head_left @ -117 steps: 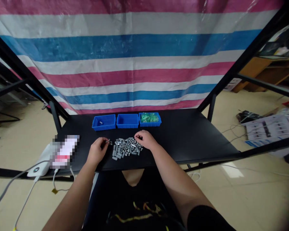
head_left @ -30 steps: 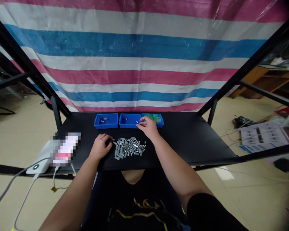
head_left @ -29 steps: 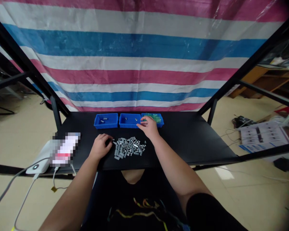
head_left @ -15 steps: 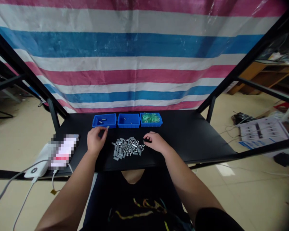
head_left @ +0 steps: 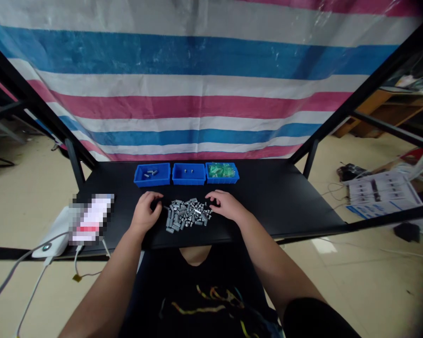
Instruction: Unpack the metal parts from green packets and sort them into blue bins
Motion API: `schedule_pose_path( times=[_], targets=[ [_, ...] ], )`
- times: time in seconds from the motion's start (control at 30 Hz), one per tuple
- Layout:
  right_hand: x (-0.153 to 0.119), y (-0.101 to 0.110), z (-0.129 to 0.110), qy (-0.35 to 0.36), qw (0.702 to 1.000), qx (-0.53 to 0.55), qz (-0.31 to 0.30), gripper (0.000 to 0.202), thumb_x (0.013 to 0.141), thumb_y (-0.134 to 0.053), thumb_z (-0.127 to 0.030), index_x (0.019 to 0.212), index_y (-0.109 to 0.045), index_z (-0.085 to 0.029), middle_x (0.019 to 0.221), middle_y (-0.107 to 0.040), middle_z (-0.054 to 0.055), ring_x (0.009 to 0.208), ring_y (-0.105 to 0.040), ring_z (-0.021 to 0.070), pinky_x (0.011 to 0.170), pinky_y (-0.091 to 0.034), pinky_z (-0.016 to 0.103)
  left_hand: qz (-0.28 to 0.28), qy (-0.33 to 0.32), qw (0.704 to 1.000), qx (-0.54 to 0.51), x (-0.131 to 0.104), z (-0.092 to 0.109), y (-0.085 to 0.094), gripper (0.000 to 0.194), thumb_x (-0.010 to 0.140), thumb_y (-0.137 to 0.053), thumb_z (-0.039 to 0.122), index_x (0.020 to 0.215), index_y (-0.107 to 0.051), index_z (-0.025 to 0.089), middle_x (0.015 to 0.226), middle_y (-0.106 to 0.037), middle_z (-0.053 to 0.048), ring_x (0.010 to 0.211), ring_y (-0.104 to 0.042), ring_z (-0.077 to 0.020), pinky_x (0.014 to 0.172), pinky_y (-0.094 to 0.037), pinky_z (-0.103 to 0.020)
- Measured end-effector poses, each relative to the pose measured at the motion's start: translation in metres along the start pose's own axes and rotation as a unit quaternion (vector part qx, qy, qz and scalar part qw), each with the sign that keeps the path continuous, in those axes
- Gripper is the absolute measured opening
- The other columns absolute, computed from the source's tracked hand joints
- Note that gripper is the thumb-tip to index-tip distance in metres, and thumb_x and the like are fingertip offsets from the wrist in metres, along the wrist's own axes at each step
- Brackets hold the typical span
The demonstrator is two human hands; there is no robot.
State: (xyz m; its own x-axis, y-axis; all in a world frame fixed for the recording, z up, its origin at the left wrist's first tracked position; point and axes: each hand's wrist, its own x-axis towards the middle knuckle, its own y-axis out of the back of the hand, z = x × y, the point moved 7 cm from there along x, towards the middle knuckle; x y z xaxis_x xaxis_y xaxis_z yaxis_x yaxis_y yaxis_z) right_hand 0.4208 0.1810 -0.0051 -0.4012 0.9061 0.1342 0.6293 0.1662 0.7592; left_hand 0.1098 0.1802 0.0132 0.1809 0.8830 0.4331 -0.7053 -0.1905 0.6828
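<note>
A pile of small grey metal pieces [head_left: 186, 213], longer cylinders mixed with short screw-like ones, lies on the black table [head_left: 268, 197]. My left hand [head_left: 148, 211] is at the left edge of the pile, thumb and forefinger apart with nothing visible between them. On the pile's right side, my right hand [head_left: 228, 206] has its fingers curved and parted near the outermost short pieces. Behind the pile stand a left blue bin [head_left: 141, 180] with several grey cylinders, a middle blue bin [head_left: 189, 180] with two short pieces, and a right blue bin [head_left: 223, 180] with green-looking plastic packets.
A blurred-out phone [head_left: 91, 218] and a white power bank [head_left: 51, 239] with cables rest at the table's left end. Black frame posts [head_left: 74, 162] flank the table, and a striped tarp [head_left: 197, 108] hangs behind. An open box [head_left: 384, 195] sits on the floor at right.
My left hand has let go of a grey cylinder at the left bin and come back to the pile. That bin shows more cylinders. The middle bin's short pieces lie differently.
</note>
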Motion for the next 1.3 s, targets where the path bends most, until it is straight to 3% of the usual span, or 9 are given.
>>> schedule_pose_path(
  times=[0.23, 0.43, 0.5, 0.63, 0.7, 0.9, 1.03, 1.17, 1.3],
  targets=[
    [0.015, -0.006, -0.007, 0.045, 0.997, 0.004, -0.059, 0.013, 0.083, -0.071, -0.017, 0.094, -0.078, -0.021, 0.094, -0.064, 0.002, 0.07, -0.054, 0.0101, 0.067, -0.042, 0.023, -0.04, -0.018, 0.998, 0.04, -0.019, -0.005, -0.011, 0.037, 0.087, -0.058, 0.022, 0.123, -0.065, 0.025, 0.116, -0.069, -0.006, 0.111, -0.063, -0.025, 0.1, -0.049, -0.043],
    [0.029, -0.012, -0.001, 0.011, 0.991, 0.107, -0.075, 0.006, 0.076, -0.065, -0.014, 0.078, -0.065, -0.019, 0.059, -0.045, -0.008, 0.055, -0.041, 0.0083, 0.055, -0.035, 0.021, -0.06, -0.01, 0.996, 0.059, -0.017, -0.008, -0.017, 0.029, 0.086, -0.058, 0.02, 0.113, -0.066, 0.025, 0.105, -0.07, -0.005, 0.104, -0.064, -0.0241, 0.094, -0.049, -0.04],
    [0.041, -0.007, -0.006, 0.008, 0.987, 0.16, -0.023, 0.003, 0.08, -0.064, -0.021, 0.083, -0.064, -0.02, 0.061, -0.047, -0.007, 0.056, -0.044, 0.0091, 0.055, -0.038, 0.021, -0.069, -0.01, 0.995, 0.066, -0.017, -0.007, -0.018, 0.024, 0.087, -0.057, 0.021, 0.109, -0.067, 0.025, 0.101, -0.069, -0.005, 0.101, -0.064, -0.0237, 0.093, -0.049, -0.04],
    [0.054, 0.014, -0.006, -0.028, 0.947, 0.243, 0.209, 0.034, 0.086, -0.064, -0.041, 0.114, -0.056, -0.024, 0.085, -0.061, -0.001, 0.07, -0.058, 0.0146, 0.058, -0.051, 0.024, -0.076, -0.018, 0.994, 0.072, -0.017, -0.002, -0.016, 0.028, 0.088, -0.058, 0.024, 0.115, -0.067, 0.027, 0.105, -0.07, -0.004, 0.103, -0.064, -0.0235, 0.093, -0.047, -0.04],
    [0.05, 0.013, -0.001, -0.047, 0.941, 0.229, 0.245, 0.038, 0.086, -0.065, -0.043, 0.116, -0.053, -0.024, 0.084, -0.061, -0.001, 0.068, -0.059, 0.015, 0.058, -0.051, 0.025, -0.078, -0.019, 0.993, 0.083, -0.017, 0.001, -0.016, 0.031, 0.089, -0.058, 0.026, 0.118, -0.067, 0.028, 0.108, -0.07, -0.005, 0.105, -0.064, -0.0239, 0.093, -0.047, -0.04],
    [0.017, -0.006, 0.009, -0.03, 0.981, 0.149, 0.118, 0.005, 0.084, -0.061, -0.025, 0.087, -0.06, -0.021, 0.067, -0.053, -0.004, 0.058, -0.049, 0.0116, 0.059, -0.042, 0.024, -0.083, -0.015, 0.986, 0.143, -0.018, 0.004, -0.019, 0.016, 0.088, -0.06, 0.032, 0.099, -0.072, 0.028, 0.106, -0.071, -0.005, 0.103, -0.062, -0.0264, 0.09, -0.044, -0.042],
    [-0.003, -0.004, 0.001, 0.028, 0.988, 0.145, 0.044, 0.013, 0.076, -0.059, -0.011, 0.085, -0.063, -0.021, 0.082, -0.06, 0.0, 0.073, -0.055, 0.0143, 0.068, -0.045, 0.025, -0.059, 0.007, 0.989, 0.133, -0.015, 0.003, -0.012, 0.014, 0.089, -0.061, 0.035, 0.094, -0.071, 0.027, 0.096, -0.073, -0.003, 0.093, -0.065, -0.0243, 0.082, -0.046, -0.037],
    [-0.015, 0.0, -0.008, 0.069, 0.993, 0.09, 0.021, 0.022, 0.072, -0.061, -0.005, 0.086, -0.065, -0.022, 0.091, -0.064, 0.001, 0.085, -0.058, 0.0178, 0.082, -0.045, 0.03, 0.051, 0.088, 0.986, 0.133, 0.014, -0.001, 0.015, 0.022, 0.091, -0.062, 0.045, 0.096, -0.071, 0.025, 0.085, -0.074, -0.002, 0.076, -0.067, -0.0205, 0.07, -0.046, -0.031],
    [-0.02, -0.002, -0.014, 0.087, 0.995, 0.057, 0.004, 0.022, 0.073, -0.067, -0.008, 0.089, -0.066, -0.023, 0.093, -0.066, 0.0, 0.088, -0.06, 0.0181, 0.093, -0.042, 0.034, 0.168, 0.119, 0.966, 0.155, 0.059, 0.005, 0.044, 0.036, 0.092, -0.063, 0.047, 0.118, -0.067, 0.023, 0.103, -0.077, -0.008, 0.095, -0.07, -0.0272, 0.087, -0.049, -0.039]
  ],
)
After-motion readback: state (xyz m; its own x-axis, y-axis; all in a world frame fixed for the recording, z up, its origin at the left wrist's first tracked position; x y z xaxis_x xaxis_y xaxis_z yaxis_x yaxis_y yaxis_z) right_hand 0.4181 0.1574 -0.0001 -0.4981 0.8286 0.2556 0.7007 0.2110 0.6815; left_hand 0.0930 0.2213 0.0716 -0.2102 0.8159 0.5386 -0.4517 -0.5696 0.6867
